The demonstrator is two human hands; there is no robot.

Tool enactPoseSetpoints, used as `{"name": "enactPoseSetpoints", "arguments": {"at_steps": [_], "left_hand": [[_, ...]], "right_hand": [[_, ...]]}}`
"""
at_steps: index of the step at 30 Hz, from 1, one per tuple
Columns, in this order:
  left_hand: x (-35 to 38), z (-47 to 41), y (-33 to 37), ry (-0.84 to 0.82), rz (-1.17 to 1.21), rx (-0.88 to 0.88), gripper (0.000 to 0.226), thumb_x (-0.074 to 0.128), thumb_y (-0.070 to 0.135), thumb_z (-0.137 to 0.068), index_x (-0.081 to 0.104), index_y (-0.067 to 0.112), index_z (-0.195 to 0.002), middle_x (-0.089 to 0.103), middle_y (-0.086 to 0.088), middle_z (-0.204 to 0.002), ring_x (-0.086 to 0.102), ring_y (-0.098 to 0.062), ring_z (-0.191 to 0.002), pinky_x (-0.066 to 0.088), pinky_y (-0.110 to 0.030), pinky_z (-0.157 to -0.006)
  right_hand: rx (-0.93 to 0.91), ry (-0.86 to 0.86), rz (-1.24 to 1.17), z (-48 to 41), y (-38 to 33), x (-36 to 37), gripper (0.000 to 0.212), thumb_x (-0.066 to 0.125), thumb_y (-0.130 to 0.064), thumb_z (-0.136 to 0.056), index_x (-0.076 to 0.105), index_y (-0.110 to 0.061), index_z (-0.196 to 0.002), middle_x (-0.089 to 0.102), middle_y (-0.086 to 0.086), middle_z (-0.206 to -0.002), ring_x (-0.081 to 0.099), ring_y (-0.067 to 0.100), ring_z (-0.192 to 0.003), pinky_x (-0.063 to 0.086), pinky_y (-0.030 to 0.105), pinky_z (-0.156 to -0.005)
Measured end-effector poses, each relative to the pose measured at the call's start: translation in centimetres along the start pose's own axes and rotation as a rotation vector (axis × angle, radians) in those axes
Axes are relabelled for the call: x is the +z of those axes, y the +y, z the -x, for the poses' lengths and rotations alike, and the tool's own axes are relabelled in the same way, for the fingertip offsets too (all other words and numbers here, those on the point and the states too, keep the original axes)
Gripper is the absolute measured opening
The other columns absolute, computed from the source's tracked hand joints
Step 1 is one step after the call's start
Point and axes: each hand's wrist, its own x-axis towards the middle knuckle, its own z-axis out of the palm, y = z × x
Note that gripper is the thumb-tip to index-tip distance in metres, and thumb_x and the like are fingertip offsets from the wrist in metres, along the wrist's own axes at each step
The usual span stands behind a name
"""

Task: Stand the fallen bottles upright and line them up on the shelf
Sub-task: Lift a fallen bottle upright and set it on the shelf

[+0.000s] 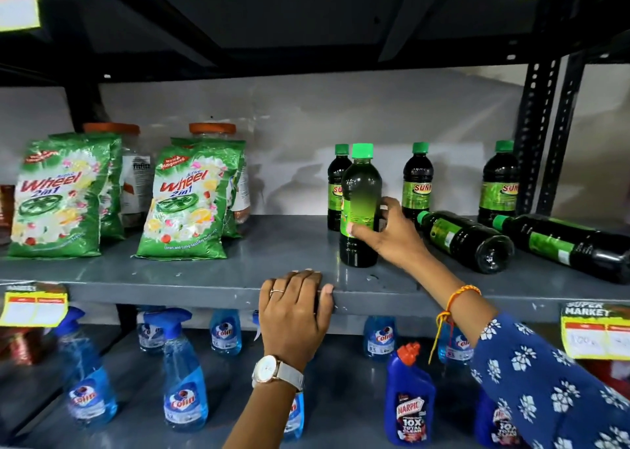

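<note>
Right then, the right hand (388, 233) was wrapped round the lower label area of a green-capped dark bottle (360, 206), thumb on the front, fingers behind, closed firmly on it. That bottle stood upright w/ its base on the grey shelf (204, 278), near the front edge, approx. mid-shelf. Just behind it to the left stood another Sunny-type bottle (335, 189), partly hidden by the held one. Two more stood upright further back: one (417, 179) just right of the hand, one (499, 182) near the perforated upright post (535, 135). Two bottles lay on their sides at the right: the nearer one (467, 240) w/ its base toward the camera, the other (566, 244) beside it, running off the right edge. The left hand (293, 315) gripped the shelf's front lip, fingers curled over the top, holding no item; it wore a ring & a wristwatch (278, 372). Wheel detergent packs (185, 203) stood at the left of the shelf, well apart from the bottles. Below, Colin spray bottles (184, 373) & a Harpic bottle (409, 397) sat on the lower shelf.
</note>
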Motion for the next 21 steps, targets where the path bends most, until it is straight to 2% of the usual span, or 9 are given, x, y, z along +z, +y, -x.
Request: {"name": "enactPoseSetpoints", "arguments": {"at_steps": [2,3,6,8,10,13,17,19,21], "left_hand": [[-0.04,-0.03,0.10,-0.005,0.004,-0.007,0.030,0.048,0.032,-0.089,0.071,0.012,-0.087,0.072,-0.005,-0.089,0.064,-0.026,-0.081,0.040,-0.039,-0.081],[-0.05,-0.03,0.17,-0.007,0.006,-0.014,0.030,0.048,0.032,-0.089,0.071,0.012,-0.087,0.072,-0.005,-0.089,0.065,-0.026,-0.081,0.040,-0.039,-0.081],[-0.08,0.00,0.26,-0.014,0.009,-0.030,0.031,0.047,0.032,-0.089,0.071,0.012,-0.087,0.073,-0.005,-0.089,0.065,-0.026,-0.082,0.039,-0.039,-0.082],[-0.06,0.02,0.25,-0.021,0.004,-0.033,0.031,0.046,0.032,-0.090,0.071,0.012,-0.087,0.073,-0.005,-0.089,0.065,-0.025,-0.082,0.038,-0.038,-0.084],[-0.01,0.00,0.27,-0.029,0.001,-0.042,0.032,0.046,0.032,-0.090,0.071,0.013,-0.088,0.073,-0.005,-0.090,0.064,-0.025,-0.083,0.038,-0.038,-0.085],[0.02,0.04,0.42,-0.040,0.012,-0.061,0.032,0.045,0.032,-0.091,0.071,0.013,-0.088,0.073,-0.005,-0.090,0.065,-0.025,-0.083,0.037,-0.037,-0.086],[-0.04,0.08,0.51,-0.054,0.027,-0.080,0.033,0.044,0.031,-0.091,0.071,0.012,-0.087,0.073,-0.005,-0.090,0.065,-0.025,-0.083,0.038,-0.038,-0.086],[-0.07,0.09,0.54,-0.059,0.032,-0.088,0.034,0.044,0.031,-0.091,0.071,0.012,-0.087,0.073,-0.005,-0.090,0.065,-0.025,-0.083,0.038,-0.038,-0.086],[-0.04,0.11,0.62,-0.066,0.039,-0.101,0.034,0.043,0.031,-0.090,0.071,0.012,-0.087,0.073,-0.005,-0.090,0.065,-0.025,-0.083,0.037,-0.038,-0.086]], "right_hand": [[0.037,-0.020,0.051,0.54,0.45,0.45,0.110,0.066,-0.080,-0.037,0.030,-0.018,-0.121,0.040,-0.003,-0.114,0.045,0.015,-0.103,0.041,0.033,-0.086],[0.043,-0.014,0.072,0.66,0.59,0.61,0.107,0.068,-0.079,-0.036,0.029,-0.019,-0.115,0.040,-0.002,-0.112,0.045,0.016,-0.101,0.041,0.033,-0.083],[0.043,-0.013,0.049,0.68,0.61,0.46,0.075,0.079,-0.053,-0.050,0.038,-0.021,-0.103,0.055,-0.003,-0.099,0.056,0.018,-0.092,0.044,0.032,-0.071],[0.045,-0.075,-0.051,0.71,0.71,0.29,0.059,0.075,-0.041,-0.056,0.043,-0.024,-0.104,0.062,-0.001,-0.102,0.060,0.019,-0.096,0.045,0.032,-0.075],[0.033,-0.110,-0.108,0.91,0.58,0.23,0.064,0.070,-0.044,-0.055,0.041,-0.026,-0.109,0.059,0.000,-0.110,0.057,0.019,-0.101,0.044,0.034,-0.080],[0.008,-0.077,-0.058,0.82,0.30,0.43,0.083,0.080,-0.048,-0.052,0.037,-0.018,-0.116,0.051,0.001,-0.112,0.053,0.018,-0.100,0.045,0.036,-0.082],[0.016,-0.071,-0.077,0.64,0.55,0.37,0.064,0.079,-0.025,-0.059,0.039,-0.022,-0.110,0.056,-0.001,-0.103,0.056,0.020,-0.099,0.044,0.033,-0.079],[0.056,-0.109,-0.196,0.71,0.80,0.22,0.070,0.076,-0.017,-0.062,0.038,-0.019,-0.121,0.056,0.000,-0.109,0.055,0.021,-0.107,0.044,0.036,-0.088],[0.064,-0.127,-0.242,0.77,0.75,0.24,0.079,0.081,-0.022,-0.059,0.035,-0.018,-0.122,0.054,-0.002,-0.109,0.054,0.018,-0.105,0.044,0.033,-0.087]]}}
